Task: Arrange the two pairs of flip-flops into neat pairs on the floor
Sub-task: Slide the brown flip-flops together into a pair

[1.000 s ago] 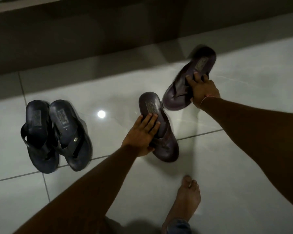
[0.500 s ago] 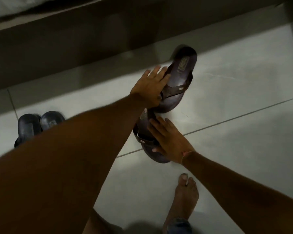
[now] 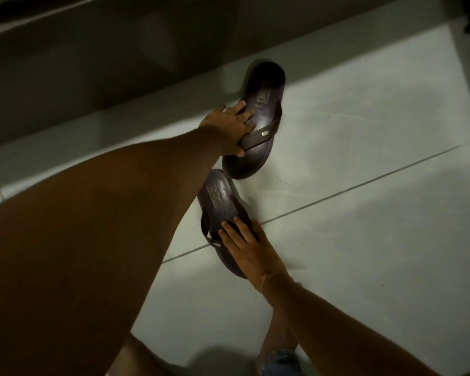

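Observation:
Two dark brown flip-flops lie end to end on the pale tiled floor. The far brown flip-flop (image 3: 263, 104) points up and right, and my left hand (image 3: 229, 128) grips its left edge, fingers on the footbed and thumb by the strap. The near brown flip-flop (image 3: 219, 199) lies just below it. My right hand (image 3: 248, 249) rests over its strap and toe end, fingers spread. My arms are crossed. My left forearm fills the left of the view, and the black pair is not in sight.
A dark wall base (image 3: 106, 77) runs along the top, close behind the far flip-flop. A grout line (image 3: 364, 183) crosses the floor. My bare foot (image 3: 278, 332) and a denim hem (image 3: 281, 362) show under my right forearm.
One second ago each hand held the other flip-flop; the arms have crossed since. My left hand has settled onto the far flip-flop. The black pair has dropped out of sight behind my forearm.

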